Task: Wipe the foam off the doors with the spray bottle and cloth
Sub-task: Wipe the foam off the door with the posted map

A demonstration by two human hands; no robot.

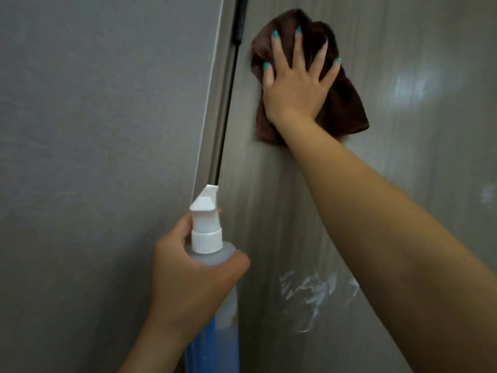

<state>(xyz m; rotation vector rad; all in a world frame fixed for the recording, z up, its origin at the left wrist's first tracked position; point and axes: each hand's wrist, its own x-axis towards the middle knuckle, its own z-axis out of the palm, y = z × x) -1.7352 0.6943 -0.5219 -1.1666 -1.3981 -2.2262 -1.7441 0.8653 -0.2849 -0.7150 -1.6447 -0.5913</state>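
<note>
Head view: my right hand (pixel 294 84), fingers (pixel 298 48) spread flat, presses brown cloth (pixel 347 109) on right door (pixel 416 184), upper centre. Left hand (pixel 188 278) clamped round spray bottle (pixel 212 254), bottom centre. Wiping step. Next, I judge: drop cloth onto foam smear (pixel 312 294), lower right.

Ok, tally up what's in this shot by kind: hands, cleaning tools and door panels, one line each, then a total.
Hands: 2, the left hand gripping the bottle, the right hand pressing the cloth flat
Cleaning tools: 2, the translucent plastic spray bottle with white nozzle and the brown fabric cloth
Grey door panels: 2, the left door and the right door with white foam smears
Total: 6
</note>
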